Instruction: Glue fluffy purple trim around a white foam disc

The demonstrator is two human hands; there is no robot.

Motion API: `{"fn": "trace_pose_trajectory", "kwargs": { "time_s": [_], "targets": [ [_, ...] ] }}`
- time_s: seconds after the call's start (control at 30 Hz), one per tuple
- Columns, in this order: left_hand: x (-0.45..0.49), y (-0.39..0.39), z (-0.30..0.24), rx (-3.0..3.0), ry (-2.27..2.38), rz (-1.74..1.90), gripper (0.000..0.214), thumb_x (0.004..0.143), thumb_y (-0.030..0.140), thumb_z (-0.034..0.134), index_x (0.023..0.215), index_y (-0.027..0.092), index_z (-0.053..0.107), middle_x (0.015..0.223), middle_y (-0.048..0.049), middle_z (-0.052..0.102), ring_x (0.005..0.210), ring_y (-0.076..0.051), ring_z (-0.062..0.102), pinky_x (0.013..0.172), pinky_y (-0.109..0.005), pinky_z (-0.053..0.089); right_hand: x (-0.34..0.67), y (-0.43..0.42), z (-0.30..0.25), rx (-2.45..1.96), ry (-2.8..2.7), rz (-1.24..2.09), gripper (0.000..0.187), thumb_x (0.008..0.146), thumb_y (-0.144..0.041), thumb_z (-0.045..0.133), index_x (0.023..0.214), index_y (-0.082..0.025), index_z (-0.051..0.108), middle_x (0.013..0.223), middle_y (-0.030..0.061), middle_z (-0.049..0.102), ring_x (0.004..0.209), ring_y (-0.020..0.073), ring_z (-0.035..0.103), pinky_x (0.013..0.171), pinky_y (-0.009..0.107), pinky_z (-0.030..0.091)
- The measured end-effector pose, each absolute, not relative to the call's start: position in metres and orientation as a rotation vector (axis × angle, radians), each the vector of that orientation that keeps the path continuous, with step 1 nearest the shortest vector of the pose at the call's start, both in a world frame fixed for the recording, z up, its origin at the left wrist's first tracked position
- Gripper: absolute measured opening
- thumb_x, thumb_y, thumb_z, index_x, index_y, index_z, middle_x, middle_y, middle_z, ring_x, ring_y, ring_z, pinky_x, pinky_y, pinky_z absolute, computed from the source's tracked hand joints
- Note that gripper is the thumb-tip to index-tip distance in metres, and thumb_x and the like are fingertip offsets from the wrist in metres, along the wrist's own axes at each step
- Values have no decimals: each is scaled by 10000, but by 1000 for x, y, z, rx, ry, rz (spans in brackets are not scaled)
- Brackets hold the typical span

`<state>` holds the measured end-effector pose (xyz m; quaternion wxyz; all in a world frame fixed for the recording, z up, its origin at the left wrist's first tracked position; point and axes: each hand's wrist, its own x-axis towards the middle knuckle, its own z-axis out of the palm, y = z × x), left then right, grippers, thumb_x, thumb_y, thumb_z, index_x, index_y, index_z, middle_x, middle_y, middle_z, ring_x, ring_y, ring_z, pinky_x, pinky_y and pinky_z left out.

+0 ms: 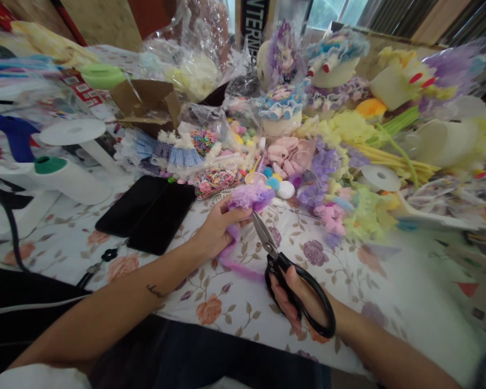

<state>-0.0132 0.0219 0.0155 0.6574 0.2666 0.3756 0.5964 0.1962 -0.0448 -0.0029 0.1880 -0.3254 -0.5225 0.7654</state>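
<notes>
- Left forearm comes in from the lower left, laid diagonally across the floral tablecloth (243,319), wrist straight, a small tattoo on its inner side.
- Left hand (216,229) sits palm inward, with the thumb on top. Its fingers are curled shut around the base of a purple tuft (251,196), which it holds just above the cloth near the middle of the table.
- A fuzzy purple strand (241,268) trails from under that hand down onto the cloth, toward the right hand.
- Right forearm enters from the lower right and angles up and to the left.
- Right hand (287,297) is palm up, with its fingers threaded through the black loops of the scissors (276,258) and closed on them.
- The scissor blades point up and to the left and lie close together, their tip at the underside of the tuft. I cannot tell whether they are slightly parted.
- I log both hands near each other, with the scissors bridging the space between them.
- Two black phones (146,213) lie flat, side by side, just left of the left hand.
- Behind the tuft is a dense heap of pastel craft pieces. A white tape roll (380,177) lies to the right, and a blue glue gun (16,135) stands at the far left.
</notes>
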Motion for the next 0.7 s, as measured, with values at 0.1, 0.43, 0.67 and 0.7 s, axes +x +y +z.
{"fn": "trace_pose_trajectory", "kwargs": {
  "time_s": [0.1,0.43,0.67,0.7],
  "targets": [
    [-13,21,15,607,852,1360,402,583,193,862,944,178,686,877,13,719,836,-146,697,900,-311,560,198,-46,-5,-932,-1486,2121,604,887,-777,352,733,-200,446,445,-80,429,299,54,402,323,163,340],
    [-12,21,16,627,847,1374,354,572,178,862,884,174,695,813,25,697,760,-117,670,887,-295,561,196,-47,-7,-963,-1501,2053,606,883,-772,378,669,-207,430,361,-83,400,258,65,412,301,158,311],
    [-12,20,16,638,809,1354,385,595,180,844,948,175,690,872,5,723,908,-187,708,972,-368,556,194,-47,-11,-961,-1476,2074,597,876,-772,399,651,-218,411,344,-85,400,240,76,412,277,167,290],
    [-12,20,16,640,811,1353,380,596,179,840,946,175,690,877,1,726,922,-195,710,967,-368,560,194,-47,-13,-959,-1473,2075,602,880,-772,384,643,-220,407,339,-84,396,239,77,411,276,169,288]
  ]
}}
